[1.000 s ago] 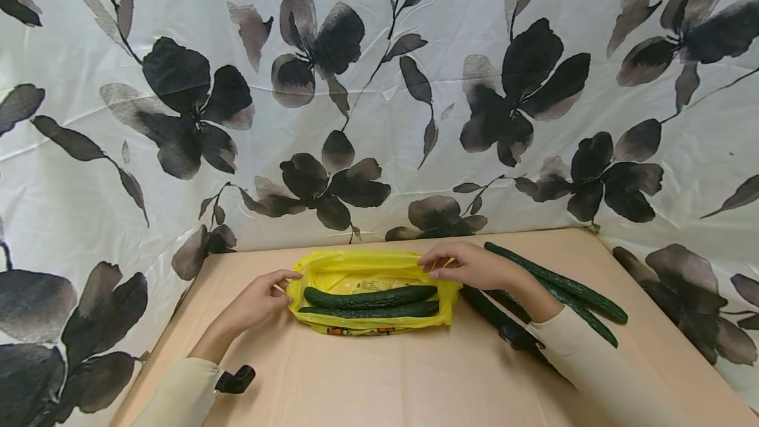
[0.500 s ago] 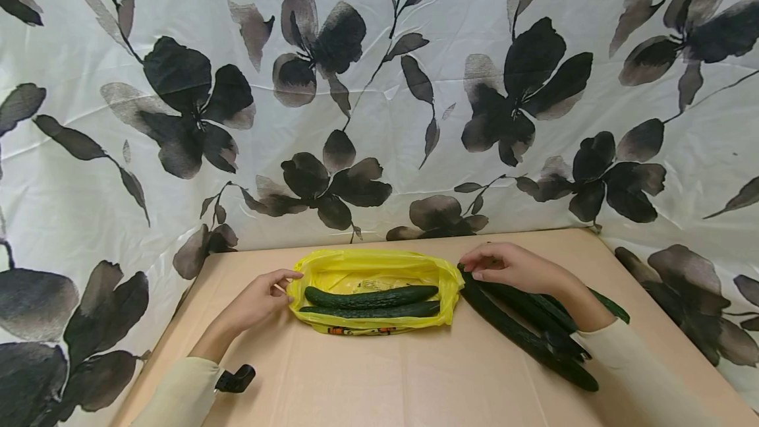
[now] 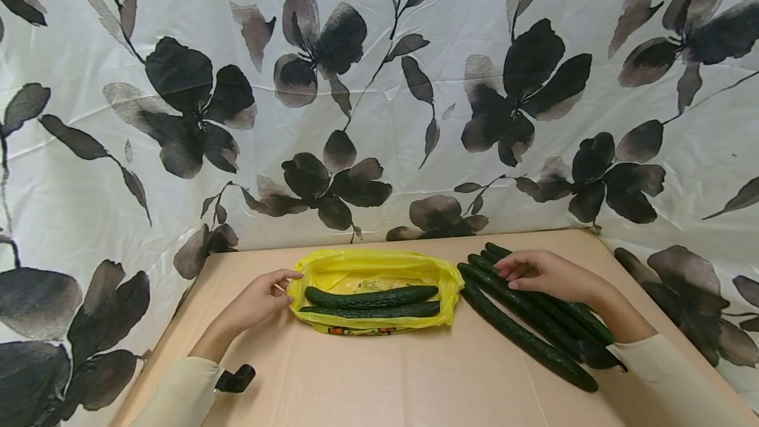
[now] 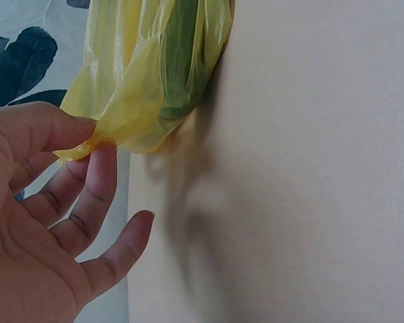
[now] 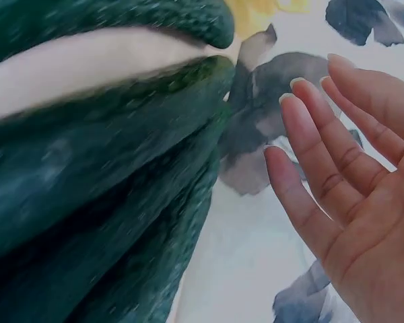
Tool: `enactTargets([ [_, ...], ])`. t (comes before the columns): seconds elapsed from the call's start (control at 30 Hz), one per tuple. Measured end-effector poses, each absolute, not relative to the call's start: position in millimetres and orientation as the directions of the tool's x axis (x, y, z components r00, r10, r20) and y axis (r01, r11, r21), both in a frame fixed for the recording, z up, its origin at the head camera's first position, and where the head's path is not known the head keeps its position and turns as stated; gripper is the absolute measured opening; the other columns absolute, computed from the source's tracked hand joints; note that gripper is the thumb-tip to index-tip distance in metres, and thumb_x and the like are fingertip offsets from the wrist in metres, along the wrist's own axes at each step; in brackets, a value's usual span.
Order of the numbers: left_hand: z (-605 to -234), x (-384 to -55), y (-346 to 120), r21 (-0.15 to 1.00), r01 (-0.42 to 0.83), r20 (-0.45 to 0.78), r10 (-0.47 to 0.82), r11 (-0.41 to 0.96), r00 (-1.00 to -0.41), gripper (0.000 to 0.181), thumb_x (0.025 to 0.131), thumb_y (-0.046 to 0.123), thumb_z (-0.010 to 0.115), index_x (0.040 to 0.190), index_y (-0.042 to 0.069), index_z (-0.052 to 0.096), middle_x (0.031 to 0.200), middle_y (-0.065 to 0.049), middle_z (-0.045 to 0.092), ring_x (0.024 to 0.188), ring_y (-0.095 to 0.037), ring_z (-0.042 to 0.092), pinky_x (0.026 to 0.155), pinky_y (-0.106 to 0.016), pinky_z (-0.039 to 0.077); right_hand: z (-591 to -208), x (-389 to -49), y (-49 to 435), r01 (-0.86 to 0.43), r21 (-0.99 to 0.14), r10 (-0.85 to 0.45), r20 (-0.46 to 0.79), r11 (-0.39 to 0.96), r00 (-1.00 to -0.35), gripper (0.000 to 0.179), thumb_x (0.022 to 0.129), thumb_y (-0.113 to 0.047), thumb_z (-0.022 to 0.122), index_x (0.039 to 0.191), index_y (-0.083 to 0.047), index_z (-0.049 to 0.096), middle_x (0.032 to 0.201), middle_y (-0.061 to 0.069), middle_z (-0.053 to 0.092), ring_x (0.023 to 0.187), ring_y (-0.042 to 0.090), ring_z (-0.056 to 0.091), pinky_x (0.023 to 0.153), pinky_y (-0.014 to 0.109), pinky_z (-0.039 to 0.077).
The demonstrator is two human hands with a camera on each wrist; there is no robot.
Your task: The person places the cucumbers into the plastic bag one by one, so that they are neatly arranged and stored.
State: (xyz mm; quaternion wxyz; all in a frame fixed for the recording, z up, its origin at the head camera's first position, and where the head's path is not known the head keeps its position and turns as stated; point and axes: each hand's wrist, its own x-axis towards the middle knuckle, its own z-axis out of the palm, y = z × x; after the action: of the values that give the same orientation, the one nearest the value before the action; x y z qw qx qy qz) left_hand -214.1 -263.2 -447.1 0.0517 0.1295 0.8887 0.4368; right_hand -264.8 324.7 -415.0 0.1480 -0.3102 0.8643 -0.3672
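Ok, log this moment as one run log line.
left hand: pinches yellow bag | right hand: holds nothing, near loose cucumbers | yellow bag: open, two cucumbers inside | loose cucumbers: on tabletop, right of bag

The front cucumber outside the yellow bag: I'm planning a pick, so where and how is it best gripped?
Likely the front cucumber at mid-length, right hand from above: it's long, slim and lies flat, and a strip of bare table parts it from the next cucumber.
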Motion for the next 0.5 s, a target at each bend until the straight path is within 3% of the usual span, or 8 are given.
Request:
enactTargets([
  [0.5, -448, -214, -263, 0.792, 0.184, 0.021, 0.275, 0.583, -0.961, 0.046, 0.089, -0.003, 0.067, 0.134, -0.002, 0.060, 0.101, -0.015, 0.060, 0.081, -0.022, 0.056, 0.066, -0.026, 0.047, -430, -255, 362, -0.407, -0.715, -0.625, -0.055, 0.569, -0.779, 0.046, 0.094, -0.009, 0.070, 0.136, 0.003, 0.057, 0.128, 0.022, 0.064, 0.114, 0.036, 0.063, 0.087, 0.025, 0.055],
])
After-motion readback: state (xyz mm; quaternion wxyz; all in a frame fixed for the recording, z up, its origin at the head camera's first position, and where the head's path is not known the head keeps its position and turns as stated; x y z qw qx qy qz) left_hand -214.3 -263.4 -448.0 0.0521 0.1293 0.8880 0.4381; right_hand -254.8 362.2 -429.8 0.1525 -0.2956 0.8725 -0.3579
